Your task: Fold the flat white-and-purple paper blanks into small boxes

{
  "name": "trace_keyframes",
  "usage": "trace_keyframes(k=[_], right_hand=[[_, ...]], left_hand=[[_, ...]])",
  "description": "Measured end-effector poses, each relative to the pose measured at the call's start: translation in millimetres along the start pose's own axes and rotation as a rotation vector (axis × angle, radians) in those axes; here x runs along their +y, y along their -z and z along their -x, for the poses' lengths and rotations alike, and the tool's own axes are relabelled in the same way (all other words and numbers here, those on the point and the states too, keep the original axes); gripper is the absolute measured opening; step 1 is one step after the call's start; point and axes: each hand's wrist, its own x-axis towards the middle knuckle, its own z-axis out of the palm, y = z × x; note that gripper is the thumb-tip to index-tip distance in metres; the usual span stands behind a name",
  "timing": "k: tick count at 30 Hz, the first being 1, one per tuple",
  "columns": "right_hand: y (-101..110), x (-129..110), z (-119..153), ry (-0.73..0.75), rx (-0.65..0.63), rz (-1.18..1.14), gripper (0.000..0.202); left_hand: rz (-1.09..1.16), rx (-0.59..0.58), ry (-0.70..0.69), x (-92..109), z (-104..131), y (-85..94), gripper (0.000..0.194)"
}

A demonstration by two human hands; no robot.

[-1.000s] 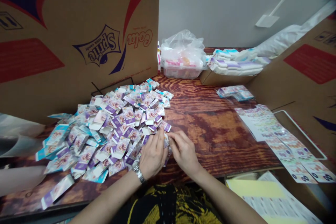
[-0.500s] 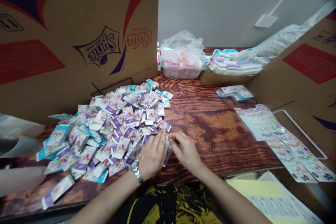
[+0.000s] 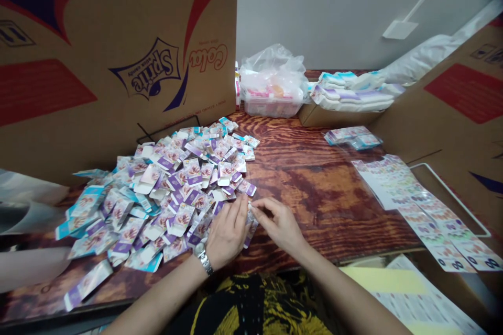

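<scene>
My left hand (image 3: 227, 233), with a metal watch (image 3: 203, 259) on the wrist, is closed round a small white and purple carton (image 3: 251, 226). Most of that carton is hidden behind the fingers. At its upper end my right hand (image 3: 280, 226) pinches, thumb and forefinger together, at the carton's edge or flap. Just left of both hands spreads a big heap of small cartons (image 3: 183, 217) in white, purple and blue, many with flaps standing up.
A large cardboard box (image 3: 118, 78) stands behind the heap, another cardboard box (image 3: 451, 131) on the right. Further back sit a bagged plastic tub (image 3: 273, 107) and a low box of packets (image 3: 349, 102). Printed sheets (image 3: 420, 209) lie at the right; another person's arm (image 3: 33, 269) shows at left.
Hardly anything differs. Both hands stay at the same carton, and my right hand has shifted very slightly at its upper end.
</scene>
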Motion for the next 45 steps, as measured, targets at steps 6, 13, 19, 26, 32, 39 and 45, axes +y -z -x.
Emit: trace_keyframes(k=[6,13,19,26,32,39,45], right_hand=[[6.2,-0.9,-3.2,0.014,-0.040,0.013,0.012],[-2.2,-11.5,9.0,0.087,0.026,0.087,0.020],[-4.7,14.2,8.7,-0.003,-0.028,-0.103,0.025],[-5.7,77.9,6.1,-0.161,-0.045,0.198,0.024],[-30.0,87.3,5.5,-0.187,-0.009,0.292,0.014],[-25.6,85.5,2.9,-0.180,0.030,0.297,0.019],[-25.1,84.5,2.1,-0.129,-0.025,0.284,0.017]], left_hand=[[-0.008,0.027,-0.063,0.7,-0.1,-0.2,0.063],[-0.033,0.030,0.007,5.2,0.7,0.1,0.061],[-0.028,-0.010,0.026,-9.4,-12.9,9.6,0.059],[-0.263,0.273,0.293,-86.0,-58.9,56.8,0.068],[-0.079,0.140,0.113,-44.7,-30.6,33.4,0.053],[0.017,-0.134,0.069,5.6,11.6,-25.5,0.064],[-0.071,-0.217,0.053,6.6,13.0,-41.5,0.073]])
